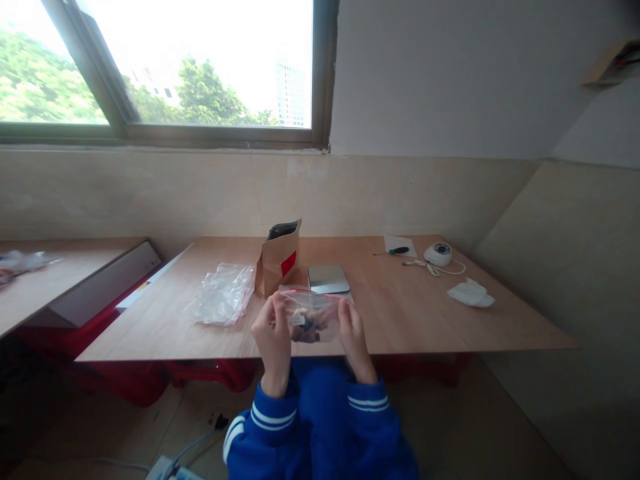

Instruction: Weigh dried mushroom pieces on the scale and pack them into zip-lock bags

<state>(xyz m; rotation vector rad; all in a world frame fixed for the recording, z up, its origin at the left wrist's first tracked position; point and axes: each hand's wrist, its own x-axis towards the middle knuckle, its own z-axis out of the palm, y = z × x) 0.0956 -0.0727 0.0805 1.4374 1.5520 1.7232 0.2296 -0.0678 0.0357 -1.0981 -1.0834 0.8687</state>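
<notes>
I hold a small clear zip bag (311, 315) with dark and pale bits inside, up over the near edge of the wooden table (410, 313). My left hand (273, 330) pinches the bag's left top corner. My right hand (351, 328) pinches its right top corner. Both hands' fingers are closed on the bag. Just beyond the bag lie a small silver scale (328, 278) and an upright brown paper pouch (278, 260) with a red label and an open top.
A heap of clear plastic bags (224, 295) lies left of the pouch. At the back right are a green-handled screwdriver (395, 251), a white round device with a cord (438, 255) and a crumpled white cloth (470, 293). A second table (60, 277) stands at left.
</notes>
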